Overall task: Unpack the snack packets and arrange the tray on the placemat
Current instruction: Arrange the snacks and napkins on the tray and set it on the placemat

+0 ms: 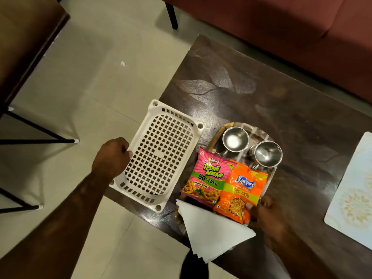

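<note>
Oval wood-rimmed tray [214, 135] on dark table [281, 101] w/ pink Bingo packet [207, 178], orange Kurkure packet [239, 190], two steel cups [235, 139]; pale placemat [350, 188] well apart. R hand [263, 214] clamps tray's near edge; L hand [112, 158] grips white perforated plastic basket [159, 156]

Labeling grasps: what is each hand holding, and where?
Left hand grips the white perforated basket at its long side rim. Right hand holds the tray's near edge, thumb on the orange Kurkure packet.

Warm, dim indoor light falls from above onto my view. It glares white inside the two round steel cups [235, 139] and sheens on the dark patterned wooden table [251, 93]. Edges bend outward, corners soften.
</note>
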Demonstrator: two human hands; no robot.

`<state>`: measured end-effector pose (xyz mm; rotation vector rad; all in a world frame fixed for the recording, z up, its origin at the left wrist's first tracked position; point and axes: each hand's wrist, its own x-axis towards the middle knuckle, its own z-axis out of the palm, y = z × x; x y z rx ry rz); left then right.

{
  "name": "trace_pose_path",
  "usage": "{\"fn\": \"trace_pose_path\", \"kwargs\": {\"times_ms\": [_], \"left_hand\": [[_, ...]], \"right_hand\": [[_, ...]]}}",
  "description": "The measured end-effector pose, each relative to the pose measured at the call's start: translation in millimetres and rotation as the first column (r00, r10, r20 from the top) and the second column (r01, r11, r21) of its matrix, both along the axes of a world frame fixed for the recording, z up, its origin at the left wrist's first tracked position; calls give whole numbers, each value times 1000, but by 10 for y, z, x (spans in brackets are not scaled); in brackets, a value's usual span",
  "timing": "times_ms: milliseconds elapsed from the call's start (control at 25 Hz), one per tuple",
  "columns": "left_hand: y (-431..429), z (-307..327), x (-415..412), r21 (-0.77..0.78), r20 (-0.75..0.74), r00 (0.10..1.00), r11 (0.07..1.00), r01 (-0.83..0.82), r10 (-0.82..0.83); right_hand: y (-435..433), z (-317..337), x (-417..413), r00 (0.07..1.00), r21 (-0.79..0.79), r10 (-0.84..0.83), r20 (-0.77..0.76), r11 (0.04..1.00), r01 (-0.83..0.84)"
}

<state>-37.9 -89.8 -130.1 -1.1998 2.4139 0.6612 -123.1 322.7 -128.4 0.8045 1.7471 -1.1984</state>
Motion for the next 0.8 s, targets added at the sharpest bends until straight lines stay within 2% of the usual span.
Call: {"fn": "trace_pose_path", "kwargs": {"times_ms": [280, 440, 520, 600, 720, 800], "left_hand": [[-35, 12, 27, 28, -29, 999, 999, -27, 28], [-34, 35, 60, 49, 3, 1000, 998, -24, 24], [4, 79, 69, 47, 19, 1000, 999, -16, 15], [91, 169, 62, -26, 18, 1000, 999, 25, -24], [401, 372, 10, -155, -136, 985, 984, 85, -106], [696, 474, -41, -78, -255, 956, 988, 130, -146]], "right_hand": [[-41, -9, 12, 998, 7, 39, 43, 999, -39], [-65, -7, -19, 996, 24, 73, 57, 997, -75], [-61, -6, -58, 990, 43, 122, 71, 991, -125], [-71, 6, -94, 975, 79, 212, 71, 973, -218], [-71, 31, -108, 933, 186, 356, 48, 915, -359], [-63, 71, -120, 898, 260, 439, 34, 863, -432]]}}
